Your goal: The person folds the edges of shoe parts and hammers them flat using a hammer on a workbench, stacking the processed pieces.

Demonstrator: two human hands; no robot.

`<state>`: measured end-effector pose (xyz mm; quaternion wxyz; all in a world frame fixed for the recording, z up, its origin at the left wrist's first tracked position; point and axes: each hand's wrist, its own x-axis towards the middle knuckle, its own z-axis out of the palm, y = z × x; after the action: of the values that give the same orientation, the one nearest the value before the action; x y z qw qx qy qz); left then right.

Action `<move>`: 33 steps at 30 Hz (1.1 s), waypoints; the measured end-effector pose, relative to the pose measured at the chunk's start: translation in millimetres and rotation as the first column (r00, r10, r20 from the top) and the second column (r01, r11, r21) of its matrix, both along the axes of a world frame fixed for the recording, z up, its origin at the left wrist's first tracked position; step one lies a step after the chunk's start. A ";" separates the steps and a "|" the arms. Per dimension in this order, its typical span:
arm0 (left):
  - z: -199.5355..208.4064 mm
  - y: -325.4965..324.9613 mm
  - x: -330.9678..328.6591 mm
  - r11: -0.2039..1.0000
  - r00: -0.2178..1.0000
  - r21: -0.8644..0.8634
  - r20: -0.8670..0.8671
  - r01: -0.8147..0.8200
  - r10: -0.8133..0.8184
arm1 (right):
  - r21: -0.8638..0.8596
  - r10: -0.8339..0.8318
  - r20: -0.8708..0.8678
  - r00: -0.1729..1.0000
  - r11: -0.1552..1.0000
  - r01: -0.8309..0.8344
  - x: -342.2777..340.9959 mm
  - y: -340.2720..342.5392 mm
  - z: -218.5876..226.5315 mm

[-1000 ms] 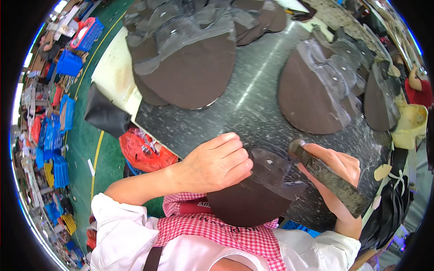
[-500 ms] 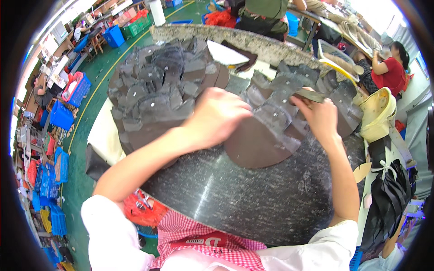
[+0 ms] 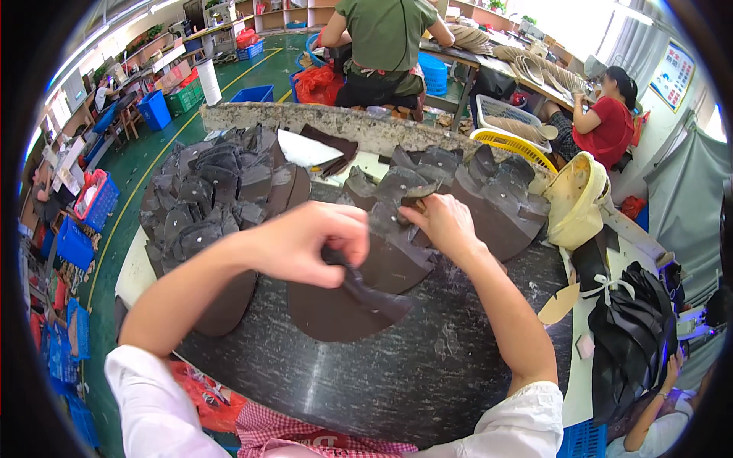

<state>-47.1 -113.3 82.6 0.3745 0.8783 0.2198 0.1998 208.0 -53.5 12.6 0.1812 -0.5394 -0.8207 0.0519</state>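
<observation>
My left hand (image 3: 324, 243), slightly blurred, is closed on the narrow end of a dark leather piece (image 3: 374, 300), whose flap hangs and twists below the fingers. Under it lies a rounded dark brown leather piece (image 3: 328, 317) on the dark speckled worktop (image 3: 397, 366). My right hand (image 3: 449, 223) pinches a small flat grey-green object (image 3: 418, 197) between thumb and fingers; its exact kind is unclear. This hand is over a row of overlapping cut leather pieces (image 3: 397, 256) with upturned dark edges.
Heaped leather pieces (image 3: 206, 183) cover the worktop's left, and more leather pieces (image 3: 496, 191) fan out at right. A cream tub (image 3: 580, 202) stands at the right edge near a tied black bundle (image 3: 634, 336). A worn pale ledge (image 3: 305, 118) runs behind; co-workers sit beyond it.
The view has shifted, showing more of the room. My left hand has come nearer with a leather flap raised in it. My right hand still holds the flat object.
</observation>
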 end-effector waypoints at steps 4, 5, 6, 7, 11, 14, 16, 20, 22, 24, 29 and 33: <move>50.8 -80.0 -51.7 0.940 0.981 -0.332 0.142 -0.075 0.129 | 0.049 -0.030 0.038 0.999 0.998 0.029 4.8 -10.3 3.0; 41.1 -95.3 -50.6 0.845 0.950 -0.520 0.184 -0.126 0.254 | 0.069 -0.061 0.072 0.996 0.996 0.057 5.4 -9.3 1.1; 31.4 -116.1 -48.9 0.704 0.896 -0.691 0.192 -0.167 0.401 | 0.084 -0.071 0.104 0.992 0.994 0.062 2.4 -11.8 -3.2; 8.2 -127.3 -46.1 0.617 0.884 -0.760 0.128 -0.204 0.450 | 0.152 -0.069 0.132 0.989 0.987 0.048 -2.6 -21.8 -0.4; -84.0 -160.6 -50.1 0.919 0.916 0.108 -0.100 -0.379 0.389 | 0.252 0.180 -0.071 0.981 0.955 -0.157 -16.7 -73.9 5.2; -95.7 -157.0 -58.0 0.899 0.915 0.191 -0.008 -0.394 0.403 | -0.229 0.205 -0.428 0.880 0.917 -0.325 -35.9 -140.9 36.7; -97.1 -155.8 -55.8 0.906 0.913 0.140 -0.029 -0.399 0.407 | -0.284 0.280 -0.529 0.801 0.831 -0.478 -47.4 -175.3 40.1; -97.2 -149.7 -54.5 0.933 0.939 0.130 -0.030 -0.335 0.342 | -0.374 0.468 -0.363 0.805 0.718 -0.586 -52.6 -196.5 22.7; -95.4 -142.1 -55.0 0.946 0.948 0.088 -0.037 -0.312 0.316 | -0.371 0.506 -0.223 0.833 0.746 -0.553 -54.8 -202.3 24.0; -100.1 -129.0 -55.2 0.973 0.980 0.125 0.009 -0.197 0.197 | -0.350 0.513 -0.189 0.837 0.761 -0.546 -54.5 -208.0 25.8; -101.3 -109.7 -58.9 0.838 0.990 0.529 -0.053 0.136 -0.127 | -0.320 0.467 -0.126 0.875 0.816 -0.481 -52.7 -221.1 22.1; -106.8 -122.2 -57.7 0.735 0.998 0.674 -0.051 0.067 -0.044 | -0.303 0.368 -0.240 0.899 0.851 -0.429 -54.1 -211.6 31.7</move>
<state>-104.8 -235.5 -24.2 0.0329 0.9635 0.1119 0.2408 153.9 -265.1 44.2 0.1385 -0.3738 -0.8735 0.2793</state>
